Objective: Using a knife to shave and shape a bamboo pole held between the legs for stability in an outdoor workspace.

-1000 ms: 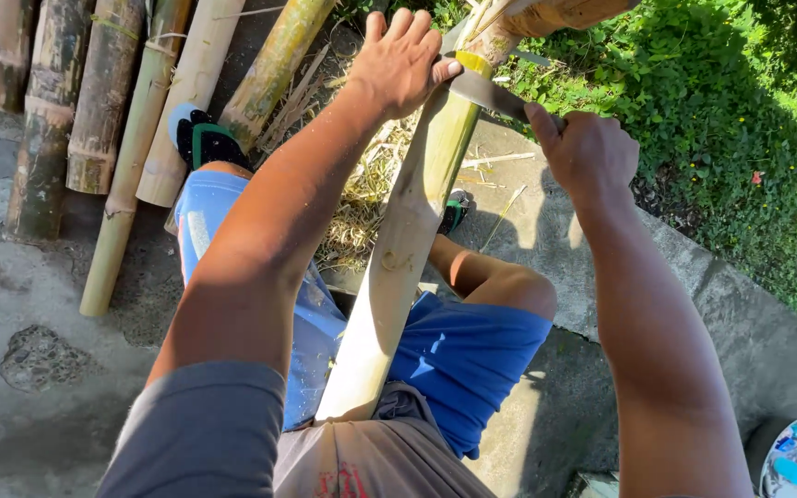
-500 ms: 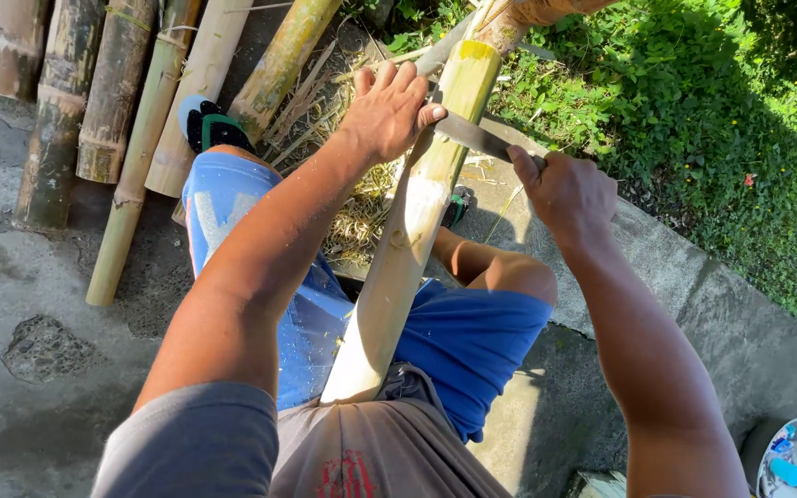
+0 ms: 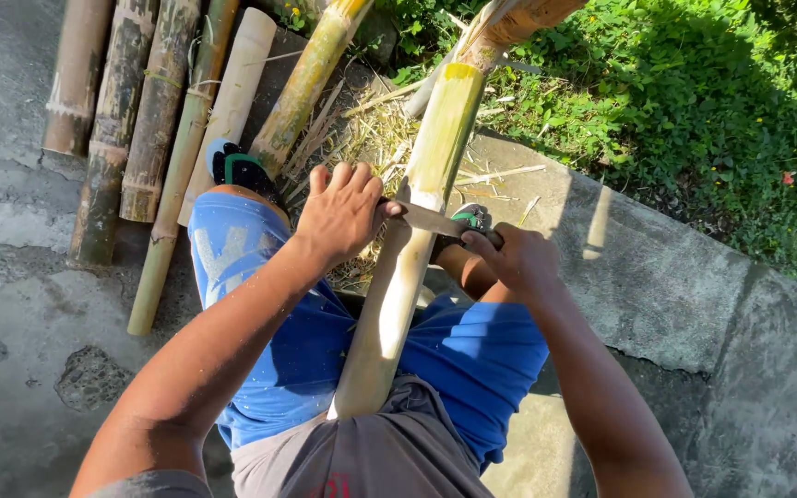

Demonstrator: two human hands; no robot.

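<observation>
I see a long bamboo pole [image 3: 417,240] running from the lap up toward the top edge of the view, between the knees, in blue shorts [image 3: 306,350]. Its upper part is green-yellow; its lower part is pale and stripped.

A flat metal blade [image 3: 431,219] lies crosswise on the pole, touching its surface at mid-length.

Left hand [image 3: 343,210]: closed over the left end of the blade, fingers curled on top, thumb pressed to the metal beside the pole.

Right hand [image 3: 514,258]: fist closed around the blade's other end, just right of the pole. The handle itself is hidden inside the grip.

The person sits on a concrete ledge [image 3: 657,286]. To the upper left, several more bamboo poles [image 3: 140,120] lie side by side on the concrete ground [image 3: 11,350]. A heap of dry shavings [image 3: 371,138] lies beyond the knees, near the pole. Green plants [image 3: 694,92] fill the upper right corner.
</observation>
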